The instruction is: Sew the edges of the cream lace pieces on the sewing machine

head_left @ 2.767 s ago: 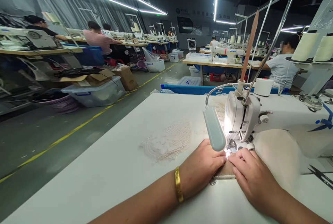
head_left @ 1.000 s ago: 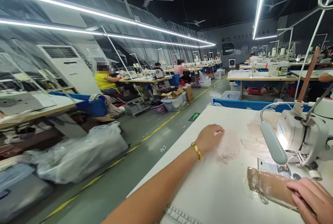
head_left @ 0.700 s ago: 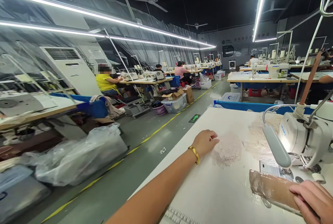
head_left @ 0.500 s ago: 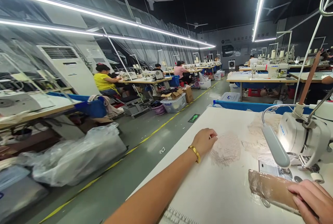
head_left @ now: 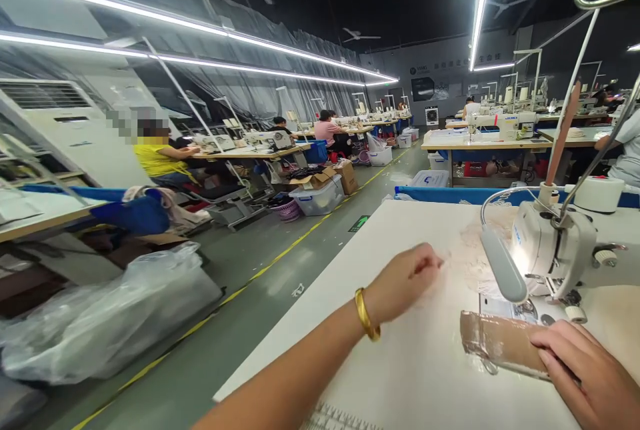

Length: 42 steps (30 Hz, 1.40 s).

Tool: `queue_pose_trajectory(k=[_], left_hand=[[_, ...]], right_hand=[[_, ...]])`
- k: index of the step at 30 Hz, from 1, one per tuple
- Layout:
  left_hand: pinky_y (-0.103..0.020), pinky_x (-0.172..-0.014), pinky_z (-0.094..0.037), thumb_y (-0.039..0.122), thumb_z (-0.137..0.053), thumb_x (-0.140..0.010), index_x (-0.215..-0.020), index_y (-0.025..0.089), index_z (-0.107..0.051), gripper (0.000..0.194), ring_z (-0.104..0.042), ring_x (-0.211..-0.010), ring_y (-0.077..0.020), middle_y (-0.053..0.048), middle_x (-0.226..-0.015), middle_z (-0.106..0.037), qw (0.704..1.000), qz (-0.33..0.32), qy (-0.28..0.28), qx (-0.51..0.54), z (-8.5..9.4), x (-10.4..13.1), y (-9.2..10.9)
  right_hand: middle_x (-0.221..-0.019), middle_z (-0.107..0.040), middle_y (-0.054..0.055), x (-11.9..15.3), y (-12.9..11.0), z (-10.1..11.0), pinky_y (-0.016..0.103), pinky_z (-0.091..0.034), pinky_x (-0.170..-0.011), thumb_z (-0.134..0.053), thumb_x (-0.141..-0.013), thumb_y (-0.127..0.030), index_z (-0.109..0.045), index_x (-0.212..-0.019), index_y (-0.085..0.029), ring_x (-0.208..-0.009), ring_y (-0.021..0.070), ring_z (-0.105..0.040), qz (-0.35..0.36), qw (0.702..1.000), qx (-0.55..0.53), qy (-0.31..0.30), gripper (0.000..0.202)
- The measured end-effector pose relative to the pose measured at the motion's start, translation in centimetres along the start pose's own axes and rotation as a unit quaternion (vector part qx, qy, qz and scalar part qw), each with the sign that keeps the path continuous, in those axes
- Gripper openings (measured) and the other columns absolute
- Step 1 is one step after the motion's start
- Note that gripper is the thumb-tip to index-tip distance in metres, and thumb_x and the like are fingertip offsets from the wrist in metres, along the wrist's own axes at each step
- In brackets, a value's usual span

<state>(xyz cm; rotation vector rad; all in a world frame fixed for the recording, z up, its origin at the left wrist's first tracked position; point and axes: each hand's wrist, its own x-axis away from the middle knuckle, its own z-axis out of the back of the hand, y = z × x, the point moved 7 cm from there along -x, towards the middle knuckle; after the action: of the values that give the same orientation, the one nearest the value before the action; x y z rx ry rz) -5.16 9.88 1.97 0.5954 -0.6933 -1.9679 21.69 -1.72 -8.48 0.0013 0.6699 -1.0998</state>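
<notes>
My left hand (head_left: 405, 283) is over the white tabletop (head_left: 390, 377), with a gold bangle (head_left: 367, 315) on the wrist. Its fingers are curled into a pinch on a thin pale-pink lace piece (head_left: 434, 293), blurred and mostly hidden. At the lower right, my right hand (head_left: 583, 363) has its fingers closed over the right end of a flat brown strip (head_left: 505, 340) in clear plastic, lying in front of the sewing machine (head_left: 555, 243). More pale lace (head_left: 480, 250) lies left of the machine head, behind its lit lamp (head_left: 503, 267).
A ruler scale (head_left: 340, 417) marks the table's near edge. Blue cloth (head_left: 450, 197) hangs along the far edge. An aisle with a yellow line (head_left: 270, 267) runs at left, past a large plastic bag (head_left: 125, 310). A person in yellow (head_left: 157, 160) sits at another machine.
My left hand has moved right over the lace, which is now blurred and mostly covered. My right hand stays on the brown strip. The whole view has shifted, with things appearing further left.
</notes>
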Motion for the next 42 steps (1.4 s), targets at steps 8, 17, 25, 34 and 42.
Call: queue_pose_trajectory(k=[8,17,25,34,42], left_hand=[[-0.041,-0.102,-0.05,0.02,-0.058,-0.097,-0.074,0.021,-0.057,0.022,-0.073,-0.103,-0.0217,-0.003,-0.096,-0.081,0.907,-0.349,-0.219,0.09,-8.2,5.8,7.3],[-0.041,-0.077,-0.05,0.02,-0.069,-0.09,-0.091,0.017,-0.065,0.005,-0.06,-0.086,-0.0253,-0.006,-0.094,-0.067,0.973,-0.181,-0.077,-0.121,-8.7,5.1,3.9],[-0.04,-0.082,-0.049,0.017,-0.072,-0.091,-0.092,0.018,-0.07,0.002,-0.061,-0.09,-0.024,-0.004,-0.092,-0.068,0.989,-0.115,-0.057,-0.075,-8.4,4.6,2.3],[-0.035,-0.083,-0.045,0.02,-0.067,-0.092,-0.079,0.021,-0.071,0.014,-0.061,-0.085,-0.0193,0.0,-0.082,-0.068,0.992,-0.105,-0.061,0.028,-7.3,3.1,3.0],[-0.027,-0.069,-0.044,0.028,-0.058,-0.098,-0.083,0.021,-0.058,0.017,-0.054,-0.073,-0.0144,0.002,-0.079,-0.062,0.943,-0.151,-0.272,0.116,-7.0,3.8,9.3]], right_hand=[[-0.099,-0.065,0.005,-1.7,-2.8,3.2,0.039,-0.053,-0.079,-0.041,-0.11,-0.022,-0.063,-0.11,-0.024,-0.091,0.022,-0.061,-0.07,0.993,-0.093,-0.003,0.022],[-0.098,-0.058,0.006,-2.1,-6.4,2.5,0.04,-0.045,-0.079,-0.047,-0.104,-0.013,-0.063,-0.119,-0.021,-0.092,0.0236,-0.05,0.054,0.988,-0.112,-0.096,0.023],[-0.095,-0.055,0.006,-1.8,-6.4,2.0,0.038,-0.043,-0.076,-0.046,-0.102,-0.011,-0.063,-0.116,-0.02,-0.088,0.0232,-0.048,0.055,0.987,-0.097,-0.113,0.024],[-0.095,-0.055,0.006,-1.6,-6.4,1.7,0.037,-0.043,-0.075,-0.043,-0.103,-0.011,-0.063,-0.104,-0.019,-0.087,0.0227,-0.047,0.053,0.988,-0.093,-0.115,0.021],[-0.095,-0.058,0.005,-2.3,-5.6,2.5,0.044,-0.043,-0.087,-0.044,-0.104,-0.021,-0.065,-0.101,-0.022,-0.092,0.0239,-0.05,0.003,0.978,-0.183,-0.096,0.021]])
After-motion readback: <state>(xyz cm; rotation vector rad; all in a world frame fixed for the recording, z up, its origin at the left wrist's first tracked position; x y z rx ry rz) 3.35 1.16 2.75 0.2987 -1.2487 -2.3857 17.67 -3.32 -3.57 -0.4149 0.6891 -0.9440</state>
